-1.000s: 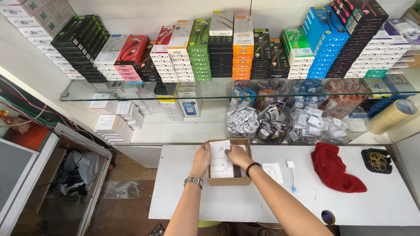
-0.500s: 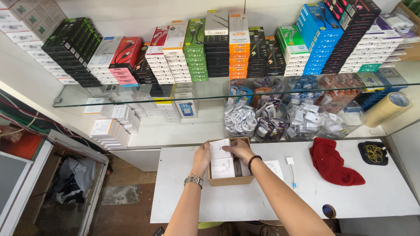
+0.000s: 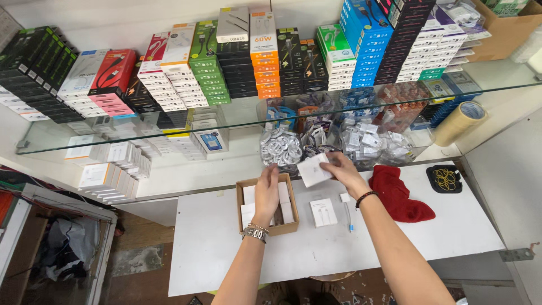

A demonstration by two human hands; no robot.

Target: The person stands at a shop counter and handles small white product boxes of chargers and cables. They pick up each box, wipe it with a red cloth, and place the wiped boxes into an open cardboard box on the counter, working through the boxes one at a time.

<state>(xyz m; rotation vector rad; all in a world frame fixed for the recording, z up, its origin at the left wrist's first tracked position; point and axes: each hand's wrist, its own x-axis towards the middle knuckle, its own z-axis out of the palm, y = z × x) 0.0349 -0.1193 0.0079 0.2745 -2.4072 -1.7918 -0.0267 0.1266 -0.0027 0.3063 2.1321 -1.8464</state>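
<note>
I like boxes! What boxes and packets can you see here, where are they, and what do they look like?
White box: flat, square, in right hand, above the table.
Brown carton: open, on table, white boxes inside; left hand over it.
Small white box: flat on table, beside carton.
Stacked boxes: upper shelf, green, orange, blue, black, pink, white.
Clear bags: under glass shelf, white cables inside.

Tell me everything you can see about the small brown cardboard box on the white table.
The cardboard box is small, brown, open-topped and roughly square, made of plain corrugated-looking card. It sits flat on the white table near its back edge. Inside are several small white boxes packed upright. The left hand reaches over its middle, covering part of the contents; whether it touches them cannot be told. The right hand is apart from it, holding a white packet beside it, above the table.
</note>
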